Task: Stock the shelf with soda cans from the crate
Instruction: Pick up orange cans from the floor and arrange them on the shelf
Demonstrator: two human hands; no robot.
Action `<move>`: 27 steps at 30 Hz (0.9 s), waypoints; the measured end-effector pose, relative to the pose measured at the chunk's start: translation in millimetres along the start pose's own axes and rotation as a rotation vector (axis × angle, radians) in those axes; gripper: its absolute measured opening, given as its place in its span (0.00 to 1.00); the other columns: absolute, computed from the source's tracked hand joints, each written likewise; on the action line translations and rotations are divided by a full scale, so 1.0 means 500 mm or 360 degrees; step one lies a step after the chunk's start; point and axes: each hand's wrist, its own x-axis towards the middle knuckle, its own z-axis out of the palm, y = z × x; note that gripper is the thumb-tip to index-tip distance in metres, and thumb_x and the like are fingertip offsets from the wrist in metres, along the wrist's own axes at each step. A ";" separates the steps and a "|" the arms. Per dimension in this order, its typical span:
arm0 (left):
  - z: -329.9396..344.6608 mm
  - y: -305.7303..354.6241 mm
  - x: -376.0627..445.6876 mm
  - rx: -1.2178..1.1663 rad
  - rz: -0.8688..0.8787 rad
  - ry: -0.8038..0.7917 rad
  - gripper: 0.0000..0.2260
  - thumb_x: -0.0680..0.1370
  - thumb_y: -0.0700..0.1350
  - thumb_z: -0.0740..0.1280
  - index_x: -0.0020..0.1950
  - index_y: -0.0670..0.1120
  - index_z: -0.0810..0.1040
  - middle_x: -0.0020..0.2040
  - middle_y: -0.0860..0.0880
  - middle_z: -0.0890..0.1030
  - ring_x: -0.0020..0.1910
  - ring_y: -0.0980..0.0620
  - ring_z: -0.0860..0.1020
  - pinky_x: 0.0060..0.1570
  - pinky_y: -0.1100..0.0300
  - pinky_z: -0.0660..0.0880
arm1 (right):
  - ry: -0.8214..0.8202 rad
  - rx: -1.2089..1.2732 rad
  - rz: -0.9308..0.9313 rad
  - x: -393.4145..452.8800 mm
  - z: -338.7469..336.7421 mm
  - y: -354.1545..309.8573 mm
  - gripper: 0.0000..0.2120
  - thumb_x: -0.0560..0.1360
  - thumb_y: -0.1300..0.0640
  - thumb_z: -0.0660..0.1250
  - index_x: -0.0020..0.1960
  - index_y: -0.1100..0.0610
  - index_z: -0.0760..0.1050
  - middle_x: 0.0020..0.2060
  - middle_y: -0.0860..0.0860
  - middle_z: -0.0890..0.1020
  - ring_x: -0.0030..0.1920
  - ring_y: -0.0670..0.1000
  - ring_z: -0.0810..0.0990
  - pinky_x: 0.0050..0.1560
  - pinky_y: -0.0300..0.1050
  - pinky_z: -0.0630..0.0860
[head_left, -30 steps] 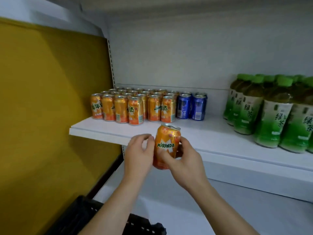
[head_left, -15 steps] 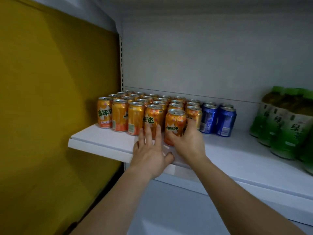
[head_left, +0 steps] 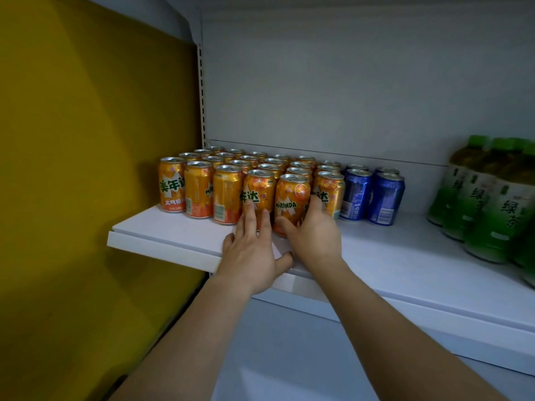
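1. On the white shelf [head_left: 179, 235], near its left end, stood a block of orange soda cans [head_left: 228, 172] in several rows running from near to far.
2. In the near row, a Mirinda can [head_left: 291, 202] stood upright on the shelf, set slightly nearer than its neighbours, between an orange can with green characters [head_left: 257, 192] on its left and another orange can [head_left: 330, 192] on its right.
3. The right hand [head_left: 315, 235] gripped the Mirinda can low down, its thumb curled across the near face and its fingers [head_left: 314, 205] wrapped round the right side.
4. The left hand [head_left: 250, 256] lay flat over the shelf edge with palm down, fingers straight and spread, holding nothing; its fingertips [head_left: 249, 204] touched the lower part of the can with green characters.
5. Both forearms reached in from the near bottom of the view.
6. To the right of the orange block, just beside it, stood blue cans [head_left: 373, 198] in two short rows.
7. Well apart, at the far right of the shelf, stood green tea bottles [head_left: 489, 204] with green caps and pale labels.
8. A yellow panel [head_left: 86, 140] filled the left side, and a grey back wall [head_left: 347, 82] rose behind the shelf.
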 end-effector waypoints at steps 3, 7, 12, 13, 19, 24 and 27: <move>0.002 -0.001 0.000 -0.0037 -0.0016 0.0066 0.44 0.77 0.69 0.58 0.81 0.49 0.40 0.81 0.47 0.34 0.81 0.45 0.41 0.78 0.45 0.52 | -0.0019 -0.0102 0.0043 -0.016 -0.008 0.004 0.28 0.75 0.47 0.71 0.68 0.57 0.65 0.58 0.56 0.80 0.55 0.59 0.81 0.48 0.49 0.76; 0.017 0.009 -0.024 -0.0186 -0.0038 0.0329 0.41 0.78 0.66 0.61 0.82 0.48 0.46 0.82 0.47 0.43 0.81 0.44 0.46 0.78 0.47 0.52 | -0.0001 -0.0121 -0.0041 -0.086 -0.042 0.012 0.19 0.77 0.52 0.68 0.65 0.57 0.69 0.56 0.55 0.80 0.54 0.58 0.79 0.46 0.47 0.73; 0.060 0.102 -0.159 -0.1032 -0.0002 0.0819 0.23 0.80 0.47 0.67 0.74 0.48 0.67 0.74 0.52 0.66 0.74 0.55 0.64 0.69 0.72 0.60 | 0.0180 0.0280 -0.0237 -0.222 -0.112 0.053 0.08 0.79 0.55 0.65 0.55 0.54 0.79 0.49 0.45 0.83 0.50 0.45 0.79 0.50 0.41 0.76; 0.078 0.125 -0.194 -0.1100 0.0007 0.0867 0.20 0.79 0.45 0.67 0.71 0.48 0.70 0.70 0.54 0.70 0.70 0.57 0.68 0.66 0.73 0.63 | 0.0234 0.0393 -0.0235 -0.254 -0.125 0.067 0.06 0.78 0.55 0.65 0.53 0.53 0.80 0.46 0.43 0.83 0.47 0.44 0.80 0.46 0.38 0.76; 0.268 0.221 -0.376 -0.1460 -0.0324 0.0061 0.10 0.83 0.43 0.59 0.53 0.58 0.76 0.35 0.53 0.80 0.35 0.57 0.78 0.41 0.56 0.76 | 0.0061 0.0393 0.0095 -0.445 -0.132 0.268 0.07 0.79 0.57 0.66 0.53 0.52 0.82 0.42 0.42 0.84 0.41 0.42 0.82 0.42 0.38 0.77; 0.476 0.250 -0.491 -0.1465 -0.0767 -0.0518 0.15 0.82 0.38 0.56 0.62 0.52 0.75 0.44 0.53 0.81 0.47 0.53 0.80 0.50 0.60 0.77 | -0.0411 0.0090 0.0525 -0.602 -0.079 0.465 0.12 0.79 0.61 0.64 0.60 0.54 0.82 0.48 0.47 0.86 0.49 0.44 0.83 0.53 0.39 0.77; 0.604 0.250 -0.547 -0.1417 -0.1053 -0.0765 0.13 0.82 0.40 0.57 0.63 0.45 0.77 0.59 0.47 0.81 0.60 0.45 0.78 0.61 0.55 0.74 | -0.0939 -0.0237 0.0597 -0.679 -0.024 0.556 0.15 0.80 0.58 0.62 0.64 0.53 0.80 0.59 0.50 0.84 0.60 0.51 0.80 0.61 0.43 0.74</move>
